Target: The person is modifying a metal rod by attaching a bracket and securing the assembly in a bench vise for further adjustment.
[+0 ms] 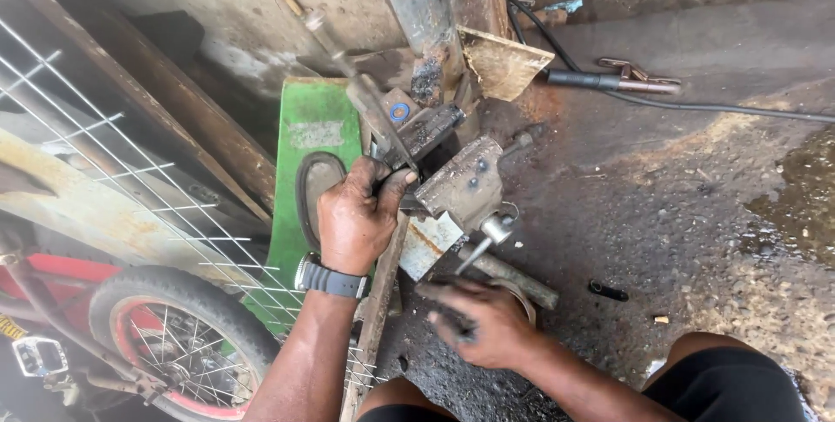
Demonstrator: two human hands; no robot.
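oil-dark workshop ground (661, 204) carries a rusty bench vise (457, 183), fixed at the foot of a rusted steel post (426, 13) near the ground's upper middle. left hand (352, 217) is clenched around a dark metal piece (404, 148) held at the vise mouth; right hand (483, 322) grasps the vise handle (478, 248), fingers blurred. by the look of it the clamping step is in hand — the next move seems to call for turning the handle while the piece is kept square in the mouth. a green board (309, 139) with a rubber loop (311, 187) lies just beside the left hand; wire mesh (130, 178) and a small red-rimmed wheel (174, 344) crowd the lower left corner. a welding clamp (631, 81) and its cable (722, 109) lie well apart — clear of the work.
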